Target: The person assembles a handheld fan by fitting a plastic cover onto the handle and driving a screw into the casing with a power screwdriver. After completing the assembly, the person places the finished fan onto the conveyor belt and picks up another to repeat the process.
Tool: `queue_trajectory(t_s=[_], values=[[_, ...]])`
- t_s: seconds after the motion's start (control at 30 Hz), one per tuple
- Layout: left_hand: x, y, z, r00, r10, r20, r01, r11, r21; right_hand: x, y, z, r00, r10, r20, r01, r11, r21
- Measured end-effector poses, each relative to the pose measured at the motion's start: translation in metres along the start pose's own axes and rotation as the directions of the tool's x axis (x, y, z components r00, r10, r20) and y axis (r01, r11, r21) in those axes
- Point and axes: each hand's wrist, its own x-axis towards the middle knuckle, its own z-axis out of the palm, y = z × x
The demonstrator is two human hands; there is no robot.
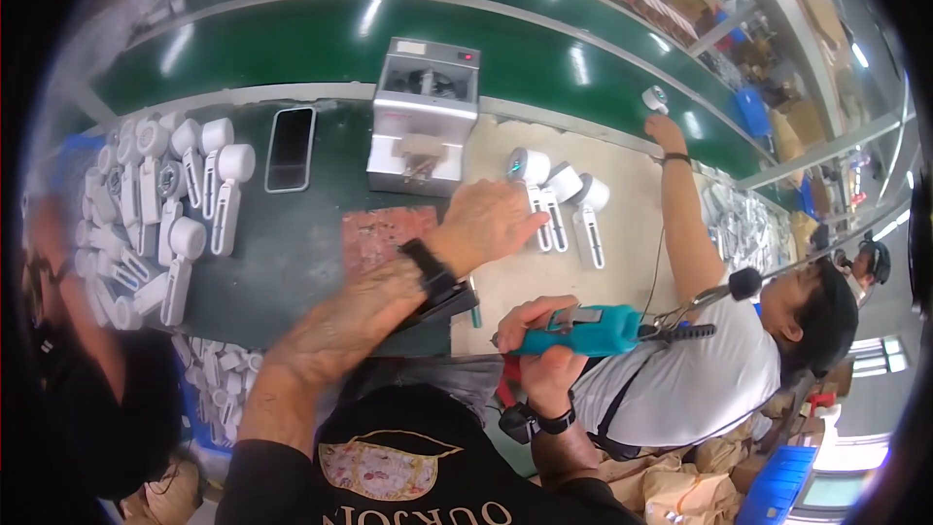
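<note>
My right hand [549, 355] is closed around a teal electric screwdriver [593, 331], which hangs from a cable and a metal hook on its right. Stretched forward over the bench, my left hand [491, 219] has its thumb apart and lies against the leftmost of three white handheld devices [530, 165]. These have round drum-like heads and slotted handles, like small handheld fans. Its fingertips are partly hidden, and I see no clear grip. Another device [589, 214] lies at the right end of that row. A grey screw feeder [423, 126] stands just beyond my left hand.
A large pile of similar white devices [146, 175] covers the left bench. A phone [291, 151] and a red mat [379, 238] lie nearer the middle. At right, a co-worker's arm [688, 224] reaches to a device [655, 97] on the green conveyor [321, 34]. Another person's arm shows at left.
</note>
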Motion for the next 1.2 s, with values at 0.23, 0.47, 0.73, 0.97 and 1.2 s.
queue_trajectory(t_s=[0.23,0.47,0.73,0.97,1.2], values=[[0.029,-0.022,0.053,0.975,-0.189,-0.115,0.172,0.975,-0.143,-0.025,-0.003,-0.021,1.0,0.019,-0.018,-0.018,0.999,0.052],[-0.008,0.012,-0.016,0.98,-0.166,-0.107,0.134,0.958,-0.254,-0.005,0.0,-0.028,0.997,0.022,-0.077,-0.018,0.998,0.052],[-0.099,-0.012,-0.068,0.973,0.115,-0.201,-0.122,0.992,-0.026,0.024,0.005,-0.009,0.997,-0.064,-0.047,0.06,0.995,-0.082],[-0.139,-0.052,-0.058,0.971,0.169,-0.17,-0.16,0.985,0.067,0.073,0.002,0.04,0.991,-0.112,0.073,0.105,0.99,0.095],[-0.121,-0.072,-0.075,0.997,0.031,-0.068,-0.029,0.999,0.023,0.157,0.026,0.098,0.95,-0.295,0.097,0.297,0.955,0.001]])
